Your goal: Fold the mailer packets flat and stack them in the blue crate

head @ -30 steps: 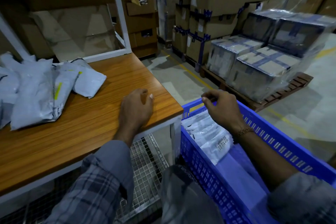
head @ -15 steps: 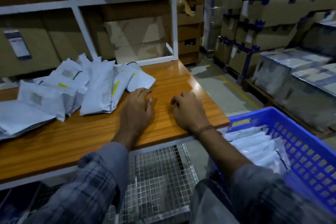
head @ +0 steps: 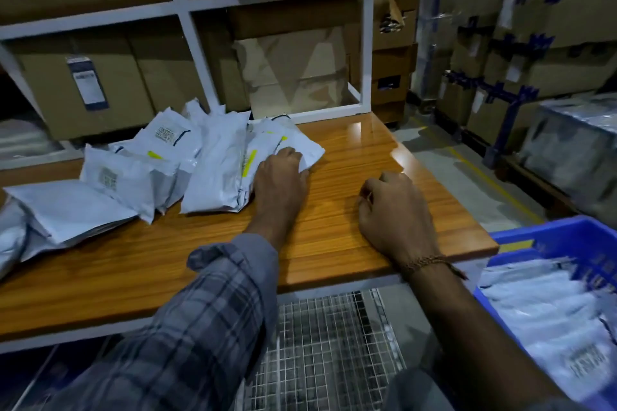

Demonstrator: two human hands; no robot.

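In the head view, the left hand (head: 280,173) is laid on the nearest mailer (head: 293,147) at the right end of the pile (head: 140,173) on the table (head: 334,237). Its fingers are curled over the packet's edge, though a firm grip cannot be confirmed. The right hand (head: 390,210) is rested to the right of the pile, loosely curled and holding nothing. Folded mailers are already stacked in the crate (head: 547,237), right of the table. For a clean fold, this one packet is best drawn clear of the pile first — then pressed flat with both hands.
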